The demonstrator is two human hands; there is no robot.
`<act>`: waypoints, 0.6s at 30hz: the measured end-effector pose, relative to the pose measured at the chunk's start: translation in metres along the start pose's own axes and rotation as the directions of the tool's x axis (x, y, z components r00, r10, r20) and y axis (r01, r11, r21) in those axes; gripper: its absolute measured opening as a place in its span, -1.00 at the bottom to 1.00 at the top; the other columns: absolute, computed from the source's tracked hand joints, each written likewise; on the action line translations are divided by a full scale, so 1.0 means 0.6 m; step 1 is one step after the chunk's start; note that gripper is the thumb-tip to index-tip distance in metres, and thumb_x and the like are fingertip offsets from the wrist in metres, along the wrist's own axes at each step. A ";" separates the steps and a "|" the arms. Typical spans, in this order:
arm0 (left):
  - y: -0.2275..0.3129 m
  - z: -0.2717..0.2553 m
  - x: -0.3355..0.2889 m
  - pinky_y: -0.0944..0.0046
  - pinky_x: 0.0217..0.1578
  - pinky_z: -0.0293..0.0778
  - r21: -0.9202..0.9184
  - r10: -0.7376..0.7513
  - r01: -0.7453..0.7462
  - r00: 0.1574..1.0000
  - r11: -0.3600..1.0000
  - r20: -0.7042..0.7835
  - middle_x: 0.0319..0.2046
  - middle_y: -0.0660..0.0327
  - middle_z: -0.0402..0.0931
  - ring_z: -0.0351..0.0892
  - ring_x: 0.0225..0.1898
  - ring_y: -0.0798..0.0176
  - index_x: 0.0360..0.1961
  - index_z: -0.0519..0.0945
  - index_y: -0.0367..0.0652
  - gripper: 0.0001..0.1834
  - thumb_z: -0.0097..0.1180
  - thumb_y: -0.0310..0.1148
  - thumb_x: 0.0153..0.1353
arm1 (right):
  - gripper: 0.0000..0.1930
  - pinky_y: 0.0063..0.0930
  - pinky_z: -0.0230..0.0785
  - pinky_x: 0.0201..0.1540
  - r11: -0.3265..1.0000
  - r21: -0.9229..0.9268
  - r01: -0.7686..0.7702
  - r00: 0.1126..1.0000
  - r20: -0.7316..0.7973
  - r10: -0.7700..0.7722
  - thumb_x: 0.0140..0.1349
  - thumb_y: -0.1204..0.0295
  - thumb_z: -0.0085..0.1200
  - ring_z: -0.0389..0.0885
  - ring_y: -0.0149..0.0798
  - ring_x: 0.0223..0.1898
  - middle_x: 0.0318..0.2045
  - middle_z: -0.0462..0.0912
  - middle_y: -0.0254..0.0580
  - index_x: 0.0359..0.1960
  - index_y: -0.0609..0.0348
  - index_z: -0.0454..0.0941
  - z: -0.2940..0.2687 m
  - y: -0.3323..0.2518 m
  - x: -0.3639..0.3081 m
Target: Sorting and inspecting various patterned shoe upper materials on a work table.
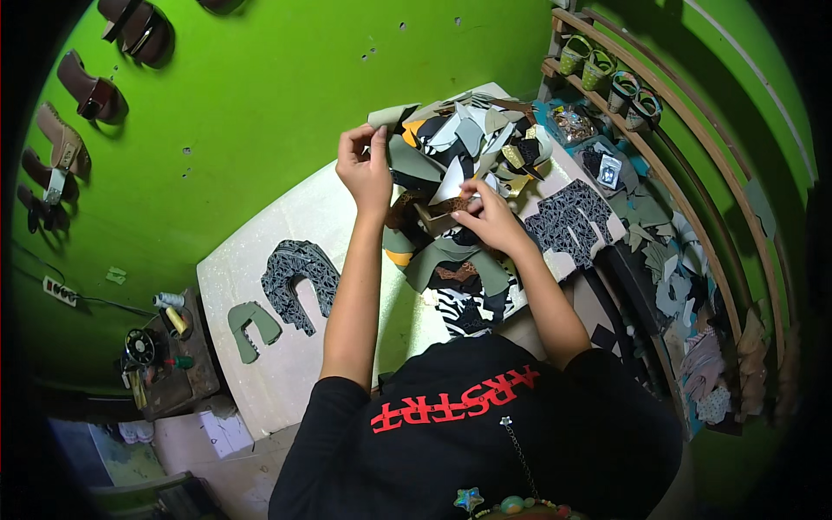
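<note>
My left hand (364,166), raised over the far side of the table, pinches a folded grey-green leather-like scrap (392,116) between thumb and fingers. Closer in, my right hand (490,218) has its thumb and fingers closed on the edge of a brown patterned scrap (447,207). Both hands are above a loose heap of cut scraps (468,130) in green, white, black, orange and zebra print. To the left lie a stack of black-and-grey patterned U-shaped pieces (282,267) and a smaller green U-shaped piece (244,328). More patterned cut pieces (568,221) lie right of my right hand.
The pale table (238,234) stands against a green wall with sandals (74,152) mounted on it. A small stand with thread spools (173,322) is at the left. Along the right runs a wooden rack (685,156) with small pots (598,69), above piled scraps (667,269).
</note>
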State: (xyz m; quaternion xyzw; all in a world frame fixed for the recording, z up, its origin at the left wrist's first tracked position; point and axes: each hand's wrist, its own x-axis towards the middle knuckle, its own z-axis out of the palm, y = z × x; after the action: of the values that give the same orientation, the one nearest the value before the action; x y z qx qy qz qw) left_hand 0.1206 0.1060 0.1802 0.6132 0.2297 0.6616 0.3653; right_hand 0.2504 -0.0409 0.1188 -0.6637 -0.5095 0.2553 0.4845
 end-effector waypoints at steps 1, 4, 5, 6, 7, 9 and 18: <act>0.009 -0.002 0.004 0.53 -0.37 0.35 -0.078 -0.011 0.010 1.000 0.997 -0.010 -0.46 0.29 0.45 0.43 -0.42 0.50 -0.39 0.40 -0.27 -0.88 0.09 -0.52 0.10 | -0.48 -0.37 0.35 -0.19 1.000 0.002 0.004 1.000 0.005 -0.004 -0.15 0.32 0.25 0.50 -0.17 -0.23 -0.27 0.47 -0.08 -0.13 0.24 0.35 0.006 -0.011 0.008; 0.034 -0.007 0.006 0.55 -0.39 0.32 -0.195 -0.040 0.043 0.999 0.980 0.018 -0.47 0.33 0.43 0.38 -0.45 0.54 -0.38 0.39 -0.24 -0.89 0.08 -0.52 0.11 | -0.15 -0.28 0.05 0.17 0.942 -0.126 0.311 0.946 -0.058 -0.320 -0.28 0.29 0.33 0.14 -0.01 0.13 0.04 0.16 0.01 0.11 0.12 0.11 0.022 -0.034 0.026; 0.037 -0.010 0.006 0.55 -0.40 0.32 -0.273 -0.065 0.077 0.997 0.959 0.051 -0.47 0.34 0.42 0.37 -0.44 0.54 -0.38 0.39 -0.23 -0.89 0.08 -0.52 0.11 | -0.15 -0.28 0.05 0.17 0.941 -0.123 0.316 0.944 -0.053 -0.324 -0.28 0.29 0.33 0.14 -0.01 0.13 0.04 0.16 0.01 0.11 0.12 0.11 0.026 -0.039 0.032; 0.037 -0.016 0.007 0.54 -0.40 0.32 -0.256 -0.084 0.101 0.993 0.961 0.079 -0.48 0.33 0.42 0.37 -0.45 0.53 -0.36 0.37 -0.22 -0.88 0.07 -0.51 0.12 | -0.14 -0.26 0.05 0.16 0.922 -0.112 0.371 0.924 -0.058 -0.379 -0.29 0.26 0.34 0.14 0.00 0.13 0.05 0.16 0.01 0.11 0.13 0.11 0.030 -0.044 0.037; 0.038 -0.017 0.007 0.54 -0.40 0.32 -0.252 -0.082 0.097 0.994 0.963 0.072 -0.48 0.33 0.42 0.37 -0.45 0.53 -0.36 0.37 -0.22 -0.88 0.07 -0.51 0.12 | -0.13 -0.25 0.05 0.16 0.900 -0.102 0.425 0.900 -0.064 -0.432 -0.30 0.24 0.34 0.14 0.02 0.13 0.05 0.15 0.02 0.11 0.14 0.12 0.035 -0.048 0.043; 0.037 -0.015 0.005 0.53 -0.38 0.33 -0.424 -0.201 0.237 0.971 0.874 0.129 -0.48 0.32 0.39 0.39 -0.43 0.49 -0.36 0.35 -0.23 -0.88 0.05 -0.53 0.13 | -0.11 -0.25 0.07 0.15 0.874 -0.086 0.478 0.872 -0.077 -0.484 -0.31 0.21 0.35 0.16 0.01 0.12 0.05 0.18 0.04 0.11 0.15 0.11 0.047 -0.050 0.053; 0.017 -0.039 -0.009 0.29 -0.14 0.45 -0.499 -0.385 0.513 0.857 0.698 0.343 -0.08 -0.03 0.44 0.48 -0.13 0.25 -0.14 0.27 -0.21 -0.74 -0.07 -0.31 0.23 | -0.58 -0.41 0.25 -0.11 0.922 0.144 0.359 0.911 -0.269 -0.313 -0.13 0.42 0.21 0.44 -0.12 -0.22 -0.25 0.46 -0.10 -0.18 0.17 0.36 0.048 -0.046 0.059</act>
State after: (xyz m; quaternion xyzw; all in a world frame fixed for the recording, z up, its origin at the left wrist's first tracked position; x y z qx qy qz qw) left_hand 0.0957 0.0988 0.1814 0.4654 0.1223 0.5196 0.7060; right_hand 0.2270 0.0035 0.1378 -0.5423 -0.5270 0.1327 0.6407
